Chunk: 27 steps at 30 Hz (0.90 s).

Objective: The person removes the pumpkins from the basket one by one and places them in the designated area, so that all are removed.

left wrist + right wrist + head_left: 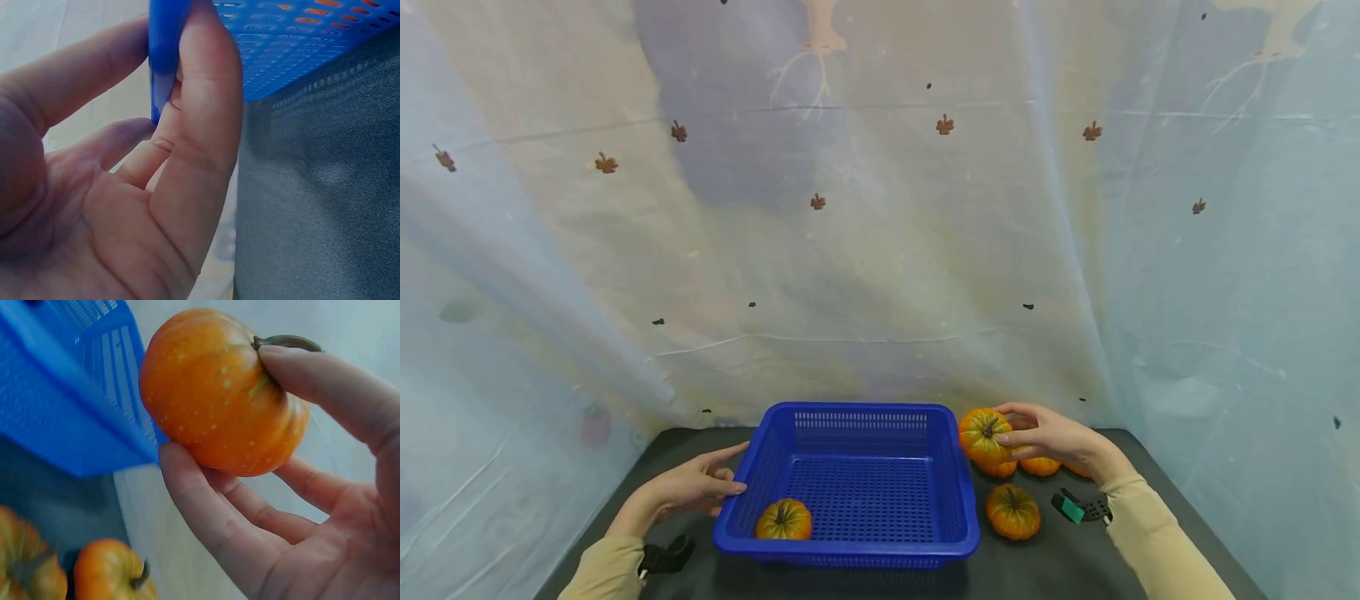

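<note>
A blue plastic basket (850, 547) with slotted sides stands on the dark table. My left hand (688, 483) grips its left rim, and the left wrist view shows the rim (164, 56) pinched between thumb and fingers. One small orange pumpkin (784, 521) lies in the basket's near left corner. At the basket's far right corner, my right hand (1052, 433) holds another small pumpkin (215, 394), thumb by the stem and fingers beneath. That pumpkin is raised close beside the rim, over other pumpkins.
Right of the basket, one pumpkin (1012, 512) lies on the table (1037, 575). Several more, including one pumpkin (1040, 467), lie behind it, partly hidden by the right hand. A pale printed sheet (880, 250) hangs behind and around the table.
</note>
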Each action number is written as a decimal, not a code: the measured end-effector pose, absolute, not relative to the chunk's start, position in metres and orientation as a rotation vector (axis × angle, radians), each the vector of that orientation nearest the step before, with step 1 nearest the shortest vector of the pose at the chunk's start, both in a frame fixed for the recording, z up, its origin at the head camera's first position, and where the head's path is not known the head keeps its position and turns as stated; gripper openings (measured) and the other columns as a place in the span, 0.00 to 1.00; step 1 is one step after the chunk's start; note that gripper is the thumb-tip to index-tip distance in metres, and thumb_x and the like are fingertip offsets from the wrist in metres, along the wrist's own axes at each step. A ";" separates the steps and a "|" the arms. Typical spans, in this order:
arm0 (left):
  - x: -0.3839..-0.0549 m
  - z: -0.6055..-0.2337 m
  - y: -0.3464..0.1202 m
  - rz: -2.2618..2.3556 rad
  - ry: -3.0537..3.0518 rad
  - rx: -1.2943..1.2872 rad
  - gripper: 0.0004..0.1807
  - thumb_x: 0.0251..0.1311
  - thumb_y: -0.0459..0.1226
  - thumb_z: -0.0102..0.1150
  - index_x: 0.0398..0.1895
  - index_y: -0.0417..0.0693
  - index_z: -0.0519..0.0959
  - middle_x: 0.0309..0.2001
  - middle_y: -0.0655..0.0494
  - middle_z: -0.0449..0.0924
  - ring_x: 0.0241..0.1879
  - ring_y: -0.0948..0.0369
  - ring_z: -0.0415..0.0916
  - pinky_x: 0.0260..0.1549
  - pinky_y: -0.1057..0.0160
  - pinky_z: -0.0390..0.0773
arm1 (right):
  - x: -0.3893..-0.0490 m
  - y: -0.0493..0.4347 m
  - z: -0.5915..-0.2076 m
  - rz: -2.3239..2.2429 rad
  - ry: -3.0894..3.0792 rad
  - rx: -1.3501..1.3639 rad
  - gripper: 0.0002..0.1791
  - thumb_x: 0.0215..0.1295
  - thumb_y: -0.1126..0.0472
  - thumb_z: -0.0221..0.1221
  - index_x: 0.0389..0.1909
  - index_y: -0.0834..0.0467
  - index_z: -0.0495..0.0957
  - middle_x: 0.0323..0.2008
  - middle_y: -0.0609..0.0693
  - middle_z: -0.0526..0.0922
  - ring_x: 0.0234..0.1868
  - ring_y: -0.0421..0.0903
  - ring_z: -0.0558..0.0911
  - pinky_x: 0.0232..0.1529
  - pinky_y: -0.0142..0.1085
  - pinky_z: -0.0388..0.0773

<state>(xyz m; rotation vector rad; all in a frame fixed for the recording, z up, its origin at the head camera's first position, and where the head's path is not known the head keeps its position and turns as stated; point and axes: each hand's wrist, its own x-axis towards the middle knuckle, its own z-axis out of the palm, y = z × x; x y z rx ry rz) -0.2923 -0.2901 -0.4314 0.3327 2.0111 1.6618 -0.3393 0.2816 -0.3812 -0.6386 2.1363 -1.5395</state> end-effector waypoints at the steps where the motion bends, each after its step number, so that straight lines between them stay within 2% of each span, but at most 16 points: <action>1: -0.292 -0.431 -0.290 1.663 2.008 0.331 0.48 0.66 0.35 0.56 0.74 0.37 0.31 0.41 0.38 0.79 0.46 0.43 0.79 0.41 0.45 0.80 | -0.338 0.287 -0.384 -1.541 2.145 -0.629 0.34 0.68 0.59 0.58 0.70 0.64 0.56 0.66 0.66 0.60 0.59 0.56 0.72 0.53 0.51 0.74; 8: -0.293 -0.433 -0.290 1.658 2.026 0.318 0.48 0.66 0.36 0.57 0.75 0.39 0.32 0.39 0.40 0.80 0.45 0.44 0.79 0.41 0.46 0.80 | -0.329 0.322 -0.400 -1.621 2.033 -0.602 0.29 0.72 0.63 0.51 0.69 0.66 0.54 0.59 0.62 0.70 0.55 0.56 0.75 0.54 0.54 0.73; 12: -0.292 -0.434 -0.290 1.649 2.054 0.310 0.49 0.65 0.37 0.58 0.75 0.40 0.33 0.36 0.43 0.79 0.44 0.45 0.80 0.40 0.46 0.80 | -0.321 0.342 -0.410 -1.648 2.030 -0.551 0.29 0.73 0.62 0.50 0.70 0.66 0.53 0.59 0.59 0.71 0.55 0.54 0.76 0.54 0.52 0.73; 15: -0.292 -0.435 -0.290 1.649 2.055 0.313 0.48 0.65 0.37 0.57 0.75 0.40 0.33 0.36 0.43 0.79 0.44 0.45 0.80 0.40 0.46 0.80 | -0.314 0.356 -0.418 -1.659 2.054 -0.501 0.33 0.73 0.61 0.50 0.71 0.69 0.47 0.61 0.62 0.67 0.56 0.55 0.75 0.55 0.53 0.72; 21: -0.291 -0.434 -0.290 1.657 2.037 0.311 0.48 0.65 0.36 0.57 0.75 0.39 0.33 0.37 0.42 0.79 0.44 0.44 0.80 0.41 0.46 0.80 | -0.307 0.370 -0.430 -1.665 2.080 -0.384 0.39 0.73 0.58 0.50 0.71 0.73 0.38 0.65 0.77 0.50 0.57 0.58 0.74 0.56 0.55 0.70; 27: -0.291 -0.434 -0.290 1.660 2.038 0.317 0.48 0.66 0.36 0.57 0.75 0.39 0.33 0.37 0.42 0.79 0.44 0.44 0.79 0.41 0.45 0.80 | -0.305 0.379 -0.439 -1.649 2.093 -0.328 0.40 0.74 0.57 0.49 0.70 0.74 0.35 0.66 0.81 0.41 0.59 0.62 0.71 0.56 0.55 0.70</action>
